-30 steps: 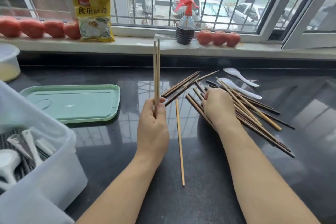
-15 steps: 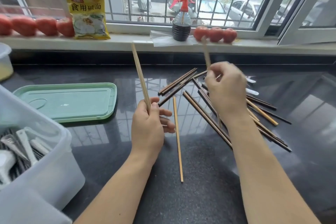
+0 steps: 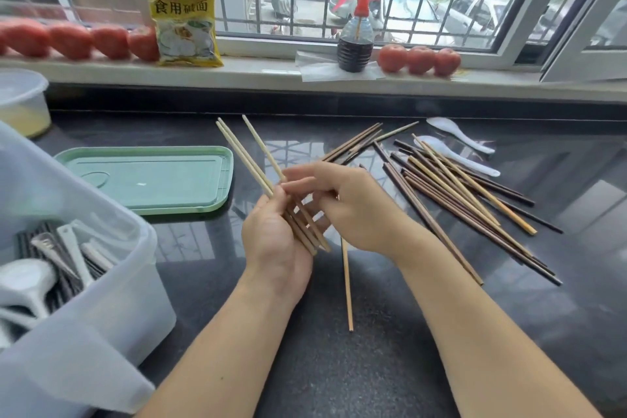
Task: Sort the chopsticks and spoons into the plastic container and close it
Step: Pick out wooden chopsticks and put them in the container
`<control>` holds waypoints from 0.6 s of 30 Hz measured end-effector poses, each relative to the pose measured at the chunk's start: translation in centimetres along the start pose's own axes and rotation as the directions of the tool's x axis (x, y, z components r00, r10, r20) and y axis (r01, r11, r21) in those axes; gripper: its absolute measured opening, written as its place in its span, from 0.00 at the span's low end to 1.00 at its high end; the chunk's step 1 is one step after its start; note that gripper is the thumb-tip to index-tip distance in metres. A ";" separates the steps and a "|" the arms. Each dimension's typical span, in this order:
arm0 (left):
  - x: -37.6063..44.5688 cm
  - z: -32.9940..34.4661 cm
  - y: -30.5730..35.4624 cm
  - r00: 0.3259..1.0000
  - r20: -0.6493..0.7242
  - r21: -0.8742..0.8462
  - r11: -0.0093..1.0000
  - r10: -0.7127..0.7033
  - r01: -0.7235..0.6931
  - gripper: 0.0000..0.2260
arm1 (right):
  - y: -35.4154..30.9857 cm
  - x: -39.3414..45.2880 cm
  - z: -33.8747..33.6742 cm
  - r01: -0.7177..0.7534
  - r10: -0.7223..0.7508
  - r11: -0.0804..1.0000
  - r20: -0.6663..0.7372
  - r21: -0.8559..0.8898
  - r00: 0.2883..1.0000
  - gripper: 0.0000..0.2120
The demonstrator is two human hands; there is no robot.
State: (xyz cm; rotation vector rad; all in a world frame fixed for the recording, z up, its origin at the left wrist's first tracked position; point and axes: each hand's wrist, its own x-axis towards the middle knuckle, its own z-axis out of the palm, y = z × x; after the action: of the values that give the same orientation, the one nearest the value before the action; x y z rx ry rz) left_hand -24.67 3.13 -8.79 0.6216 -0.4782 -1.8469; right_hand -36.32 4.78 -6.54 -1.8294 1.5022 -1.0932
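your bench (image 3: 339, 366): glossy dark speckled stone | chopsticks (image 3: 458, 193): matt wood, pale and dark | spoons (image 3: 454, 132): smooth white plastic | container (image 3: 112, 309): translucent plastic | lid (image 3: 149, 180): matt green plastic

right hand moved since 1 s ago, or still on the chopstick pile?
Yes. The right hand has left the pile of chopsticks and moved left, toward the green lid, bringing a light chopstick to the left hand.

Three light chopsticks (image 3: 249, 159) in hand, two white spoons (image 3: 458, 134) on counter, seven tomatoes (image 3: 419, 59), one green lid (image 3: 149, 180)
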 end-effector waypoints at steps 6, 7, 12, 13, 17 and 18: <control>0.8 0.1 -0.8 0.997 -0.069 0.201 0.980 0.020 -0.006 0.09 | 1.6 0.6 -0.5 -0.089 0.137 0.975 -0.237 0.201 0.962 0.11; 0.9 0.0 -1.1 0.997 -0.060 0.249 0.968 0.041 -0.025 0.09 | 2.2 1.0 -1.0 -0.141 0.180 0.981 -0.350 0.134 0.919 0.10; 0.4 0.2 -2.3 0.985 0.086 0.432 0.886 0.147 -0.170 0.09 | 6.6 7.1 -8.2 -0.619 0.383 0.762 -0.641 -0.188 0.666 0.12; 0.3 0.1 -2.4 0.984 0.103 0.444 0.878 0.147 -0.177 0.09 | 7.6 8.7 -9.7 -0.692 0.420 0.681 -0.648 -0.239 0.636 0.13; 0.4 -0.3 -2.6 0.985 0.113 0.462 0.870 0.133 -0.171 0.08 | 10.6 13.4 -12.3 -0.781 0.546 0.357 -0.565 -0.512 0.619 0.10; 0.5 -0.3 -2.7 0.984 0.111 0.465 0.868 0.138 -0.174 0.08 | 11.1 14.2 -12.5 -0.777 0.569 0.310 -0.548 -0.548 0.613 0.10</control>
State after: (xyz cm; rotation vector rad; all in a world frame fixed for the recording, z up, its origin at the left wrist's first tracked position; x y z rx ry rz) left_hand -26.57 3.61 -10.68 0.8145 -1.0221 -1.6052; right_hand -51.98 -10.48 -5.19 -1.1188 2.8556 -0.2167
